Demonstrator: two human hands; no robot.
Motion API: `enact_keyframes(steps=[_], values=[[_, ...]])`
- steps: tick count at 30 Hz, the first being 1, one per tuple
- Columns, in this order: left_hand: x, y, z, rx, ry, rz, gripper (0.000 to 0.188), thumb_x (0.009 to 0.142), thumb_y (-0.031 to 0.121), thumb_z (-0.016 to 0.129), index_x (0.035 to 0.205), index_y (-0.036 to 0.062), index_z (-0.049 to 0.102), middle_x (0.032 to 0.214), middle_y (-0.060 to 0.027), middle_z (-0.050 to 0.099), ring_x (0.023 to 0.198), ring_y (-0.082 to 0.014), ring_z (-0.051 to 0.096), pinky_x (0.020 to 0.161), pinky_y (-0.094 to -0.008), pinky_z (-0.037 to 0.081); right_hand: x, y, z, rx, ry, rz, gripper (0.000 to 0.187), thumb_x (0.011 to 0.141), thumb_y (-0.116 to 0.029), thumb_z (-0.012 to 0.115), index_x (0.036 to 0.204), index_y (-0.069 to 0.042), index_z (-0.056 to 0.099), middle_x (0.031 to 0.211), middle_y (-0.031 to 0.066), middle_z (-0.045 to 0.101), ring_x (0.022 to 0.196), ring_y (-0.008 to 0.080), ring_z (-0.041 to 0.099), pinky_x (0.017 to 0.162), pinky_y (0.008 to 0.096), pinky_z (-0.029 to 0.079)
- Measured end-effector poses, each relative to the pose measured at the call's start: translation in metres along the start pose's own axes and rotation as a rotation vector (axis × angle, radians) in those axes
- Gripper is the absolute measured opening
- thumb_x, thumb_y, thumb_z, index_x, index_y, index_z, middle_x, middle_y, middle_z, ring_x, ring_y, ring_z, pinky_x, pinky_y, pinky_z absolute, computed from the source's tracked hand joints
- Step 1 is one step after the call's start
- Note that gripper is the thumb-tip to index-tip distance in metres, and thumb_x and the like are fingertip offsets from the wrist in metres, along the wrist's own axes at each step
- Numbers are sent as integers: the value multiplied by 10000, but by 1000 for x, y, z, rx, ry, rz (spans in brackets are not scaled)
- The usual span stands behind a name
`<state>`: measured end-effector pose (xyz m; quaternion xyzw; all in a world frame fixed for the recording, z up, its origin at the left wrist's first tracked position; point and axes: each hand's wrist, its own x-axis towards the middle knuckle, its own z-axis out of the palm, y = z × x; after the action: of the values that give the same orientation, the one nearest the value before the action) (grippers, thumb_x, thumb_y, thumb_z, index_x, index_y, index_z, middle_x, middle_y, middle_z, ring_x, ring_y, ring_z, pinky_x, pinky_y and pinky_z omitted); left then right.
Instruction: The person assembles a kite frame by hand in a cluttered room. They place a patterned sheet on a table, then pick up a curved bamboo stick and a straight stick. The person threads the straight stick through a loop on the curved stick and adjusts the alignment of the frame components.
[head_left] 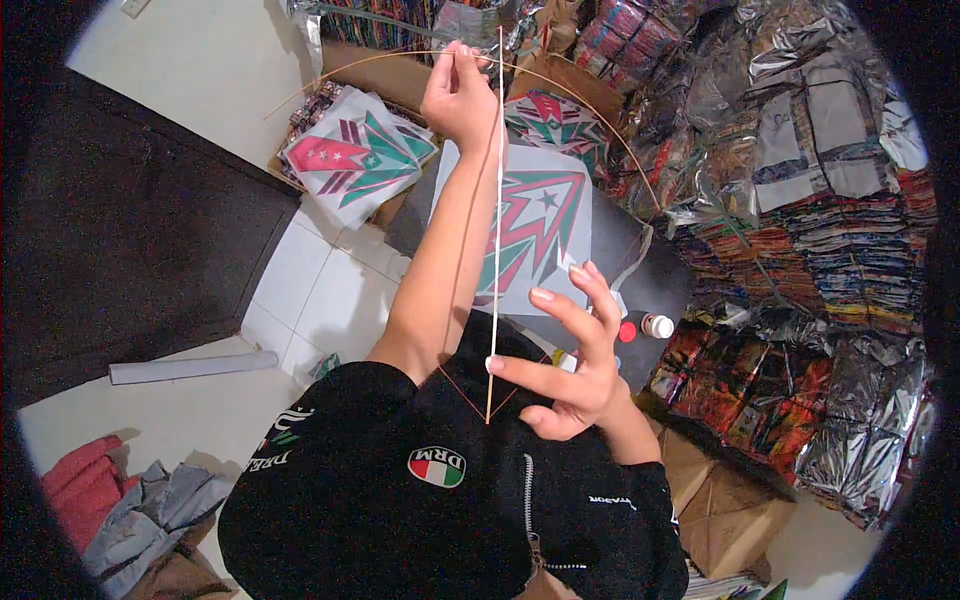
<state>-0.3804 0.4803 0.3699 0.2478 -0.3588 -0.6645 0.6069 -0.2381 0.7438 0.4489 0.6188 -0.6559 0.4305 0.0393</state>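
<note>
Above the dark surface (665,278), we have a straight, slender stick (498,220) running from far to near, whitish for most of its length and tan at its near end. Close to its far end a thin, yellowish-brown bow (390,54) crosses it, both ends curving back toward us at left and right. Our left hand (464,98) pinches the bow just left of the crossing; whether it also grips the stick, we cannot tell. Our right hand (570,370) is spread wide, only its index fingertip touching the stick toward the near end. Fine reddish string (463,396) forms a V at the near tip, against our black shirt (400,520). Beyond lies a white sheet (572,225) patterned in red and green.
</note>
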Motion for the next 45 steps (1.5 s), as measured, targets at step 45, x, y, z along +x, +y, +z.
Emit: enact_keyframes(steps=[45], values=[[21,10,-13,-1,56,69,207,986,82,644,1137,-54,685,927,-96,737,780,-136,697,653,-242,533,18,15,-2,51,-321,-217,534,937,-676,471,1146,-299,786,1467,184,519,1392,438,346,1153,642,211]])
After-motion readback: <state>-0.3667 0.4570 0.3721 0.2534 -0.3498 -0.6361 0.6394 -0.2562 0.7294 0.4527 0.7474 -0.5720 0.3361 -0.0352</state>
